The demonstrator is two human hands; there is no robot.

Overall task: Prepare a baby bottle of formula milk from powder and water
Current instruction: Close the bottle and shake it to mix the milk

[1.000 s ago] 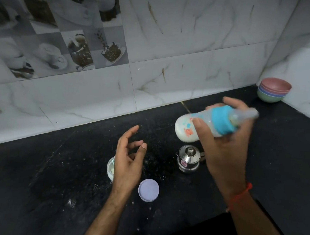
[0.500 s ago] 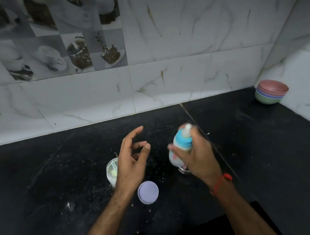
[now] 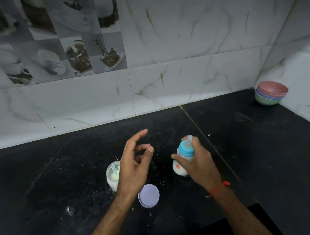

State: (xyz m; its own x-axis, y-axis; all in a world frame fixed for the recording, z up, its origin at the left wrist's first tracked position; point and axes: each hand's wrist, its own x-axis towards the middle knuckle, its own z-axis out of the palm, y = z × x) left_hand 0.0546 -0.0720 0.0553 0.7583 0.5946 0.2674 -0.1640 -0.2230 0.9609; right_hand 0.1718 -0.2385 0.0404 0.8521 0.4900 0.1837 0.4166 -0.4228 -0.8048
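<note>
My right hand (image 3: 197, 162) grips a baby bottle (image 3: 182, 155) holding white milk, with a blue collar and a clear teat, roughly upright and tilted a little, low over the black counter (image 3: 63, 178). Empty and with its fingers apart, my left hand (image 3: 133, 164) hovers to the left of the bottle. Behind that hand stands an open clear powder container (image 3: 112, 175) with white powder and a scoop inside. Its lilac lid (image 3: 148, 195) lies flat on the counter beside my left wrist. The small steel pot seen earlier is hidden behind my right hand.
A stack of coloured bowls (image 3: 270, 92) sits in the back right corner against the tiled wall (image 3: 165, 70). Spilled powder specks dot the counter around the container. The counter's front edge runs near the bottom right.
My right hand has brought the bottle down from a raised, sideways position to a near-upright one low over the counter. The left hand has barely moved.
</note>
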